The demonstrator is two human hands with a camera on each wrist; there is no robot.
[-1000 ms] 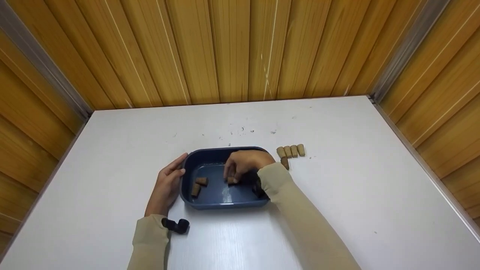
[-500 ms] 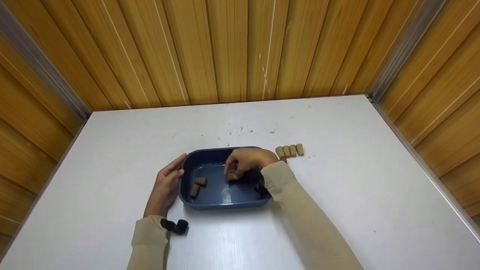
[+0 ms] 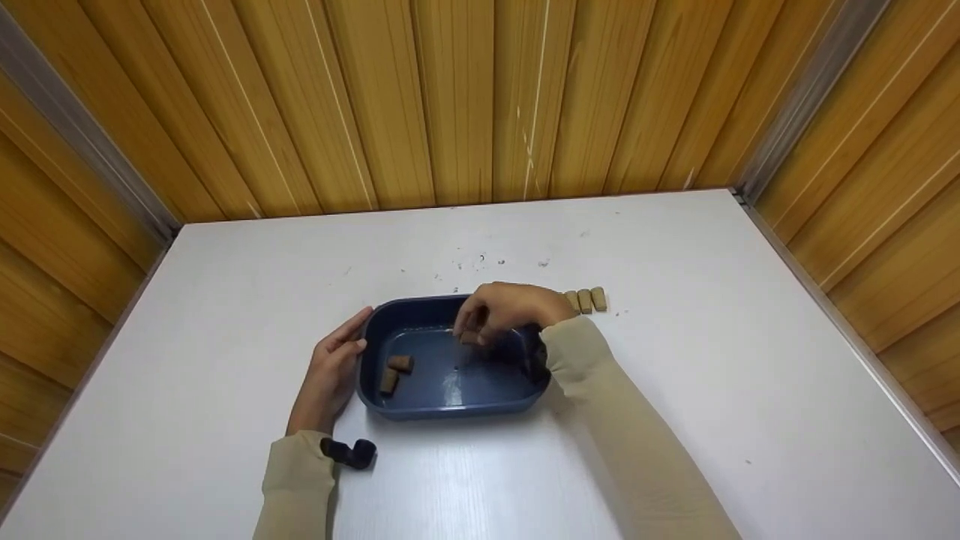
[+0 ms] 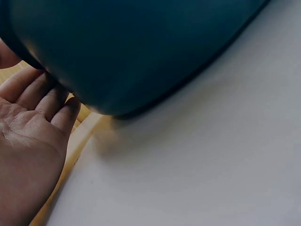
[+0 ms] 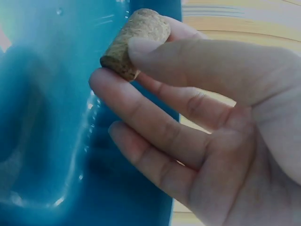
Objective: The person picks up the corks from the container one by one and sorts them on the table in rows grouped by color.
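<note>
My right hand (image 3: 517,306) pinches a tapered cork stopper (image 5: 136,42) between thumb and fingertips, over the blue tub (image 3: 450,412). In the right wrist view the cork's narrower details are clear, and the lower fingers extend below it. Two more corks lie on the tub floor at the left, one cork (image 3: 401,364) just above the other cork (image 3: 389,381). My left hand (image 3: 336,367) rests against the tub's left outer wall, fingers extended and thumb at the rim. The left wrist view shows its fingertips meeting the tub wall (image 4: 131,52).
Past the tub's right side, several light corks (image 3: 585,301) stand in a row on the white table (image 3: 712,360), partly hidden by the right wrist. A wood-patterned wall (image 3: 465,105) rises behind the table.
The right hand has lifted the cork off the tub floor and moved up and slightly right with it. The left hand and the two corks in the tub stay put.
</note>
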